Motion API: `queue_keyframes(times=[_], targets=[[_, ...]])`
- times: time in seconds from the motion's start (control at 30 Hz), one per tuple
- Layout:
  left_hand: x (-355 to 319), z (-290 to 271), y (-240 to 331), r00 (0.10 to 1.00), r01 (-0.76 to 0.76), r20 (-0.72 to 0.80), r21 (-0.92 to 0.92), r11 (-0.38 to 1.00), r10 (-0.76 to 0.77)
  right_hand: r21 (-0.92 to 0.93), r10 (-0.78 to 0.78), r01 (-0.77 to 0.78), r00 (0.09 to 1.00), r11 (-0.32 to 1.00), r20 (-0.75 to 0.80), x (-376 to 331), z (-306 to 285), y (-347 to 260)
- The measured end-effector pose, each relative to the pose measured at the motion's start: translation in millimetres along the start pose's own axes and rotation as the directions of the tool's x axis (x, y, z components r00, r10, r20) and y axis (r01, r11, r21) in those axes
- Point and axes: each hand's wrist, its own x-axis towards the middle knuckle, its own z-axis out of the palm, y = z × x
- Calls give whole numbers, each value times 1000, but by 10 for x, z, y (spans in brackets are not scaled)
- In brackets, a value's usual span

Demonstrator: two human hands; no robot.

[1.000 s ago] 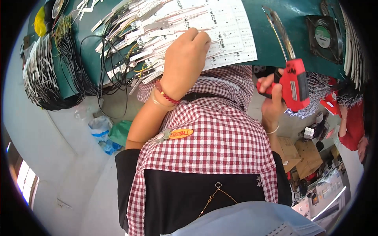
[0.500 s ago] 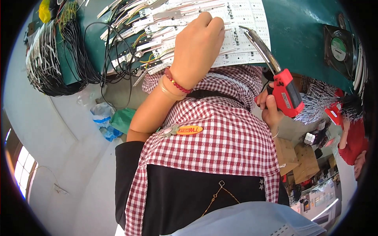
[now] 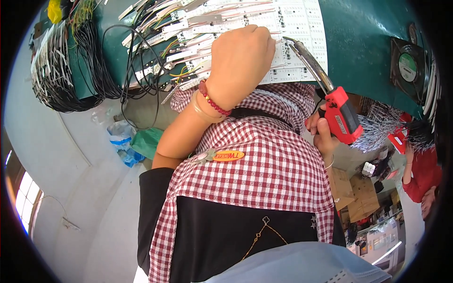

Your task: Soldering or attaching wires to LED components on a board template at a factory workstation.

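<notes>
The right grip (image 3: pixel 322 134) is closed around the handle of a red-and-black soldering gun (image 3: pixel 342 115), whose metal tip extends forward and to the left, over the white circuit boards (image 3: pixel 304 52) and just beside the fingertips of the left grip (image 3: pixel 243 59); contact between tip and board cannot be determined. The left grip is positioned over the boards with its fingers curled, and whether it pinches a wire cannot be told. The boards lie on the green tabletop (image 3: pixel 358 52), beneath and around the left grip, with a grey strip (image 3: pixel 205 19) to its upper left.
</notes>
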Motion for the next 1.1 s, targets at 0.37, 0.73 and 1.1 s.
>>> queue_keyframes(times=[0.37, 0.73, 1.1], targets=[[71, -58, -47, 994, 34, 99, 23, 999, -36, -4, 75, -75, 997, 997, -10, -49, 30, -7], [99, -83, -71, 990, 8, 138, 62, 998, -16, -4, 0, 0, 1000, 1000, 4, -75, 168, -81], [114, -75, -81, 991, 7, 132, 26, 1000, -10, -38, 84, -86, 995, 996, -52, -129, 179, -64]])
